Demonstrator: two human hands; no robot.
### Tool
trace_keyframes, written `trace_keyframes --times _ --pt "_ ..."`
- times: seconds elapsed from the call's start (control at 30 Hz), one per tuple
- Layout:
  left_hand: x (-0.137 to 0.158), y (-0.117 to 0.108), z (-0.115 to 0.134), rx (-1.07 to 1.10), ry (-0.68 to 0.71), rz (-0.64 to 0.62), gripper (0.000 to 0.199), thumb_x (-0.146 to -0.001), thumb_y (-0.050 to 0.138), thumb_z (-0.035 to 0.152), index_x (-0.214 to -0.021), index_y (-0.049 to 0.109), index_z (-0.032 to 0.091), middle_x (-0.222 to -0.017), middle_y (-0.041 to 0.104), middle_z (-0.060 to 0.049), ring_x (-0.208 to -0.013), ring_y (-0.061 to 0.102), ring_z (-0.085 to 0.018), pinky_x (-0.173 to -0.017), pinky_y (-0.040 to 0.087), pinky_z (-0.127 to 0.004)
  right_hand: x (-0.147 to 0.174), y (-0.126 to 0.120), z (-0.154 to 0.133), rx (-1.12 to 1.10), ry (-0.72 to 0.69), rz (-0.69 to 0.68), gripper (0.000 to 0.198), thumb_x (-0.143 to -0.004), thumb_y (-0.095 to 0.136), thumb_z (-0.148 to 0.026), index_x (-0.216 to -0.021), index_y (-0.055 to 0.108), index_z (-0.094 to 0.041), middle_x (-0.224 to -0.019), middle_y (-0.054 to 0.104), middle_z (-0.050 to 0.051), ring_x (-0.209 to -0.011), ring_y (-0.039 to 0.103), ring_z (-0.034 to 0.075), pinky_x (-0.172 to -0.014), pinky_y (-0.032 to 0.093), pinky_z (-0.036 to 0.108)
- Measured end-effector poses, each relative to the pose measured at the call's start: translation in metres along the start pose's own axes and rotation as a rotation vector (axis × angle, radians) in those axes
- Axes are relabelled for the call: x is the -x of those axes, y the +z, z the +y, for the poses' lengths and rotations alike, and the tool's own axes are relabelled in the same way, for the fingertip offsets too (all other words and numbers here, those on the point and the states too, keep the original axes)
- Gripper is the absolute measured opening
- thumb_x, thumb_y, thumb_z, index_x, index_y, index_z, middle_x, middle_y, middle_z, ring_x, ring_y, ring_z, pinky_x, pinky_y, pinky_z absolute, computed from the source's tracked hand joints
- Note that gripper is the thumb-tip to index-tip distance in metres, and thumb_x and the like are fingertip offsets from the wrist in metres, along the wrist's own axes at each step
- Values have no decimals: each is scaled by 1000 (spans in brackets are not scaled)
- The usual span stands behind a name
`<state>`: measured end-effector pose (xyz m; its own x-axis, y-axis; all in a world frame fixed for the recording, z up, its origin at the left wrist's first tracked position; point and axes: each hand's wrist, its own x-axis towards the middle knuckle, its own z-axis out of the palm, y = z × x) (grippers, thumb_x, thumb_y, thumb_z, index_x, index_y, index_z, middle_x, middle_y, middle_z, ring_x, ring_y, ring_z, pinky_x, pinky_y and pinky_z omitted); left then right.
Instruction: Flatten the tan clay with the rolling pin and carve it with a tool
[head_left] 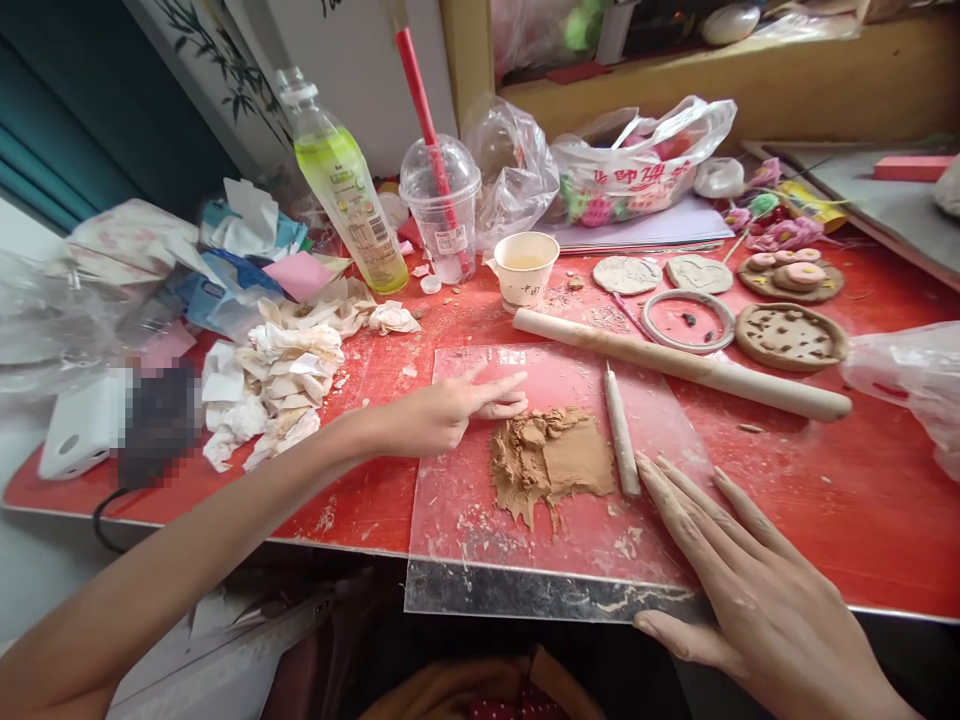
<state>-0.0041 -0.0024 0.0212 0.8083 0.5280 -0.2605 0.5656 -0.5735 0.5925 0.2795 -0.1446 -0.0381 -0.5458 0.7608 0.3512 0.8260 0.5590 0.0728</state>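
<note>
A rough patch of brown clay [555, 460] lies smeared on a clear plastic sheet [450, 520] that overhangs the table's front edge. My left hand [450, 410] is at the clay's upper left side, a finger stretched out over it and others partly bent, with nothing visible in it. My right hand [750, 570] lies flat with fingers spread at the sheet's right side, empty. Close to its fingertips rests a slim clay-coated tool [621, 430] with a thin point. Behind it a long rolling pin [682, 365] lies slanted across the sheet's far edge.
Behind the sheet stand a paper cup [525, 272] of liquid, a plastic cup [442, 210] with a red straw, and a green drink bottle [349, 190]. Crumpled tissues [277, 380] pile up left. Flat clay pieces [628, 273], a ring [688, 321] and a clay dish [791, 337] lie right.
</note>
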Motion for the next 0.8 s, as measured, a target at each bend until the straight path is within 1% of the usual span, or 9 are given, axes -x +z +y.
trace_keyframes --times 0.07,0.17,0.3,0.4,0.5,0.57,0.67,0.73,0.8 --pt "-5 1 3 41 23 10 85 -69 34 -4 -148 15 22 -137 48 -1 -138 27 -19 -111 26 -42 -1 0 0 -4 1 0 90 -83 37 -66 -146 21 -4 -140 45 15 -125 46 28 -110 23 43" --pt "-10 3 7 65 48 37 83 -69 33 -4 -147 19 22 -136 50 -2 -138 28 -17 -112 23 -42 -1 1 0 -9 -1 -1 89 -83 37 -66 -146 20 -5 -140 45 15 -124 47 28 -110 24 44" --pt "-8 0 5 42 35 36 84 -71 32 -4 -148 10 22 -134 51 -2 -137 31 -17 -112 22 -43 0 1 1 7 -4 4 92 -82 36 -68 -146 19 -5 -139 46 15 -124 46 29 -107 28 44" --pt "8 -2 1 -37 -62 66 86 -72 31 -4 -148 5 25 -137 49 1 -141 19 -21 -113 14 -50 0 0 1 32 -6 3 89 -84 35 -65 -146 18 -4 -138 47 14 -125 46 28 -108 27 42" --pt "25 4 -1 -78 -110 72 88 -70 33 -3 -148 3 25 -145 36 2 -142 11 -24 -114 9 -51 0 0 1 39 -12 2 89 -84 35 -65 -145 21 -2 -139 47 14 -126 45 28 -109 25 42" --pt "31 9 1 -62 -85 48 88 -70 33 -3 -149 3 23 -148 32 1 -142 14 -23 -115 10 -48 0 0 1 34 -14 5 90 -83 35 -66 -145 22 -2 -139 46 15 -126 45 29 -110 24 42" --pt "27 16 6 -24 -42 34 86 -71 31 -3 -148 1 21 -145 37 0 -141 17 -19 -116 7 -47 0 1 1 17 -14 7 89 -84 35 -65 -145 22 -2 -140 45 16 -124 47 28 -111 22 43" --pt "20 21 9 -20 -16 55 86 -72 30 -4 -148 -2 19 -143 39 -1 -142 16 -17 -116 2 -47 0 1 0 8 -13 -3 89 -84 35 -65 -145 22 -2 -140 44 15 -125 46 27 -111 21 43" --pt "12 23 12 -27 12 88 84 -73 29 -3 -148 -3 18 -144 38 -2 -141 18 -17 -116 -1 -48 0 1 0 8 -8 -20 89 -83 36 -66 -145 22 -3 -141 43 15 -127 44 28 -112 20 43"
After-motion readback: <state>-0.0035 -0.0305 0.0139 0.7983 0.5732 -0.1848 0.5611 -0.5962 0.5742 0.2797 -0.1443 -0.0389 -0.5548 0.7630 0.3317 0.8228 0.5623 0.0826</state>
